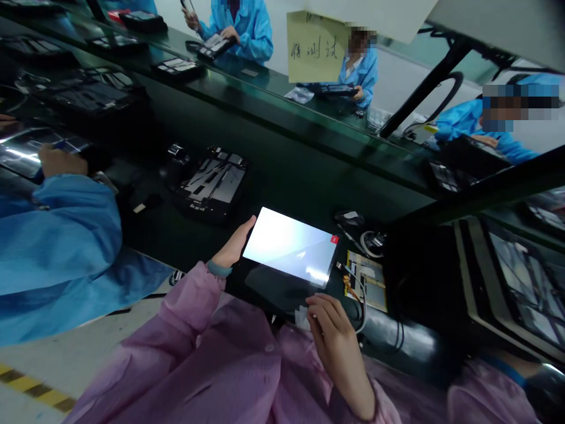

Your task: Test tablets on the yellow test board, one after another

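Note:
My left hand (235, 244) grips the left edge of a glossy tablet screen panel (291, 244), which is tilted up above the dark bench and carries a small red tab at its upper right corner. My right hand (332, 330) hovers below the panel's near edge, fingers curled on a small white piece (302, 317), perhaps a cloth or film tab. Both arms wear pink sleeves. Just right of the panel lies an opened device (368, 280) with yellow parts and a white cable.
A dark tray of parts (212, 185) sits on the green conveyor belt (286, 171) beyond the panel. A person in a blue coat (57, 235) works at my left. Other blue-coated workers stand across the line. More trays (523, 288) lie at right.

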A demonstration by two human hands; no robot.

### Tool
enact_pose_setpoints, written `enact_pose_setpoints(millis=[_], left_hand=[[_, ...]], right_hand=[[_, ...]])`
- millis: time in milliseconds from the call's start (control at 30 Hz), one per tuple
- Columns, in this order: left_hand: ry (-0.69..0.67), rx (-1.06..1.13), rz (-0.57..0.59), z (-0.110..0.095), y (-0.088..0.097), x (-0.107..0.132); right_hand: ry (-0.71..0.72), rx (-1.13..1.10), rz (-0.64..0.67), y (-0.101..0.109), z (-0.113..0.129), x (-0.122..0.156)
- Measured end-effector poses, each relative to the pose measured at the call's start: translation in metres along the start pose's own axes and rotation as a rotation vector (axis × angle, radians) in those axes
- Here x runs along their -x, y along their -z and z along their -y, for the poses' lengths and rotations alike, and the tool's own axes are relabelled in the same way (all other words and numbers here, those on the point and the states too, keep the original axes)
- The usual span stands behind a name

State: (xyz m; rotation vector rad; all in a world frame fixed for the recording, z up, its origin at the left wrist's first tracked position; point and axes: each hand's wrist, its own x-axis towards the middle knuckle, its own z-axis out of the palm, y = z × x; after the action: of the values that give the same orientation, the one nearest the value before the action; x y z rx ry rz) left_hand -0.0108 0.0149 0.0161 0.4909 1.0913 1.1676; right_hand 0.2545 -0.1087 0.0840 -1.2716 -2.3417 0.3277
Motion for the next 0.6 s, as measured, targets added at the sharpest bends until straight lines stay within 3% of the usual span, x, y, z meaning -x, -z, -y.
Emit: enact_pose_setpoints(millis=[100,200,400,600], left_hand=[[-0.018,-0.095,-0.106,-0.002,-0.003,0.004],[-0.039,-0.186,-0.094,-0.007,-0.005,0.011],[-0.242,-0.479,-0.138,-0.005,0.007,0.018],[-0.164,-0.358,-0.18,-0.003,-0.001,0.007]], right_hand=[[-0.031,-0.083,-0.081,0.011,0.008,0.022],[-0.02,-0.16,-0.119,0.023,0.018,0.032],[0.027,-0.339,-0.133,0.024,0.036,0.022],[0.05,-0.439,-0.211,0.02,0.041,0.014]])
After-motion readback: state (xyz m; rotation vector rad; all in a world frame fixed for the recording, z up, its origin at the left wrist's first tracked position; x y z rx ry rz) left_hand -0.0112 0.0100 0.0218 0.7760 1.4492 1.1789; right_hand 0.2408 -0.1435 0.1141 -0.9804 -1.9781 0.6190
